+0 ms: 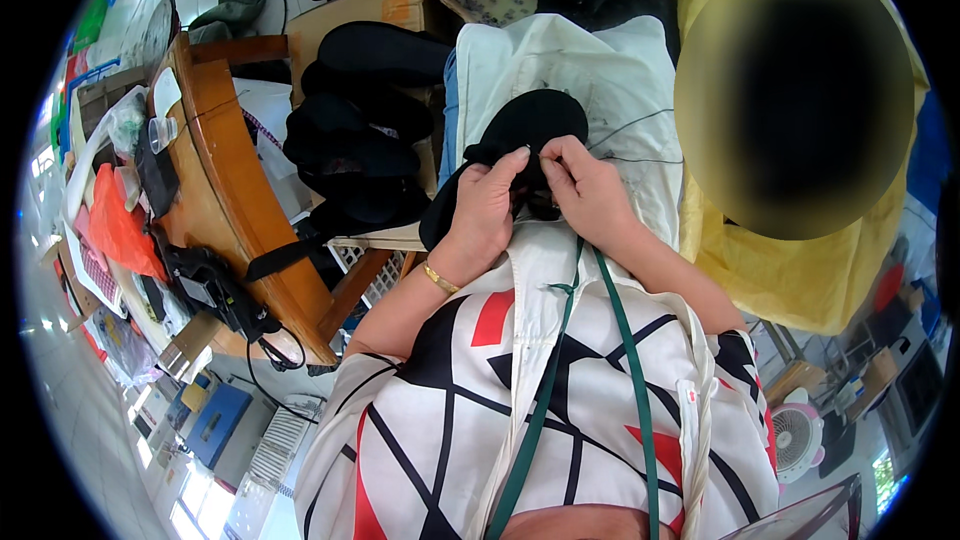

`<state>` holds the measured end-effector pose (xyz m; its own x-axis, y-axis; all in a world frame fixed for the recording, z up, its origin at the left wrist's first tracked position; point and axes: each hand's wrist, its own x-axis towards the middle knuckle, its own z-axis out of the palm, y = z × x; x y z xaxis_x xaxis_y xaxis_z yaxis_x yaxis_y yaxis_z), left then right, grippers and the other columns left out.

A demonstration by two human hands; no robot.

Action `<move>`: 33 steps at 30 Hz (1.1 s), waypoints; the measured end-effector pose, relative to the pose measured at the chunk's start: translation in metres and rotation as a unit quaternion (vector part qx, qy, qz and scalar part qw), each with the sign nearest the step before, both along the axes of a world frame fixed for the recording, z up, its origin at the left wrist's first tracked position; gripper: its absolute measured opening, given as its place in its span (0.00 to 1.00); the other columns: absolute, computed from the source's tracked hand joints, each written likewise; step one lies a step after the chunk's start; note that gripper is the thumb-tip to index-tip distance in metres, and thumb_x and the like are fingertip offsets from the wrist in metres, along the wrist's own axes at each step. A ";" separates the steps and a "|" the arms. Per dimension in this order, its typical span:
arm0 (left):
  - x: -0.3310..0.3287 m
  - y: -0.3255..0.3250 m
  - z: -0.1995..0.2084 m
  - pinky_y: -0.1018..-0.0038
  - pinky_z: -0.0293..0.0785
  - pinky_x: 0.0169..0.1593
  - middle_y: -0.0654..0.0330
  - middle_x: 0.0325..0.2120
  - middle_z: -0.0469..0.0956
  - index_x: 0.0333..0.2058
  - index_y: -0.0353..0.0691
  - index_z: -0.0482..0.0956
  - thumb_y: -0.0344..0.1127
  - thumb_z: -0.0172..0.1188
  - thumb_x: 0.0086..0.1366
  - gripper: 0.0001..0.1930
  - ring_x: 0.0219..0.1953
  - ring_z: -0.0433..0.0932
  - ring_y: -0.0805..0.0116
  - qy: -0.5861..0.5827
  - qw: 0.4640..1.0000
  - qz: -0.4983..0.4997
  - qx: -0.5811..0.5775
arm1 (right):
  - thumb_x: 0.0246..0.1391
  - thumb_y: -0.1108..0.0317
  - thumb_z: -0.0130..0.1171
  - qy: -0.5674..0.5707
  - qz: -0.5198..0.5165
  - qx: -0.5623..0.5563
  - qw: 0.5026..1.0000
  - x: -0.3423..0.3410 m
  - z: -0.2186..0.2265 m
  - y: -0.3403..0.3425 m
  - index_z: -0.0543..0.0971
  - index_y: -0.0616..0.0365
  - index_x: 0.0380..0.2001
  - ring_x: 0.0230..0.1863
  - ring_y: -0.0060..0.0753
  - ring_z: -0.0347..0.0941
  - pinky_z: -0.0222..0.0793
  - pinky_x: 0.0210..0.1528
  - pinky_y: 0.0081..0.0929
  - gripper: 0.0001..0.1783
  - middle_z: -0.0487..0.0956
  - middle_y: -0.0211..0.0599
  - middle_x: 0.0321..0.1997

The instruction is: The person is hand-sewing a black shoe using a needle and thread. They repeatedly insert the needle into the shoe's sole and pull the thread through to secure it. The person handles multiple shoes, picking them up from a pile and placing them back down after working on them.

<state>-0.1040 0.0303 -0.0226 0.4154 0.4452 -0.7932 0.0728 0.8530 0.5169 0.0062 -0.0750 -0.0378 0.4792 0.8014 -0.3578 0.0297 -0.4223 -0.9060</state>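
The step in hand looks like close stitching on the black shoe (540, 118), which lies over the near left part of the white cloth (615, 55). The left hand (487, 202) pinches the shoe; the right hand (592, 190) makes a narrow pinch beside it (what it grips, I cannot tell). Dark thread (640, 122) reaches the cloth's right edge. The next move likely calls for a steady left hold. Beyond the cloth's left edge, a cardboard box (345, 18) holds heaped black shoes (385, 52).

This looks like a workshop: a cluttered wooden counter (228, 180), piled black pieces (350, 135), a cardboard box (365, 12).
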 end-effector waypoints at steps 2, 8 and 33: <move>0.000 -0.002 -0.001 0.77 0.71 0.36 0.65 0.28 0.81 0.29 0.35 0.83 0.36 0.64 0.65 0.10 0.28 0.76 0.78 -0.005 1.000 -0.007 0.006 | 0.64 0.72 0.54 -0.045 -0.018 0.001 0.999 -0.005 -0.003 0.004 0.71 0.59 0.43 0.23 0.20 0.72 0.69 0.27 0.23 0.06 0.77 0.32 0.26; -0.010 -0.006 -0.007 0.80 0.70 0.34 0.63 0.29 0.82 0.31 0.31 0.83 0.36 0.63 0.66 0.12 0.28 0.75 0.80 -0.014 0.996 -0.081 0.034 | 0.60 0.70 0.57 0.109 0.059 -0.082 0.989 0.025 0.019 0.019 0.71 0.60 0.43 0.25 0.31 0.75 0.71 0.30 0.28 0.10 0.77 0.40 0.28; 0.019 0.063 -0.002 0.70 0.70 0.32 0.53 0.20 0.75 0.24 0.32 0.80 0.29 0.72 0.52 0.09 0.24 0.74 0.60 -0.029 0.818 -0.367 0.443 | 0.63 0.78 0.52 0.264 -0.414 0.296 0.819 0.240 0.069 -0.126 0.75 0.61 0.39 0.23 0.20 0.67 0.77 0.41 0.23 0.04 0.70 0.28 0.23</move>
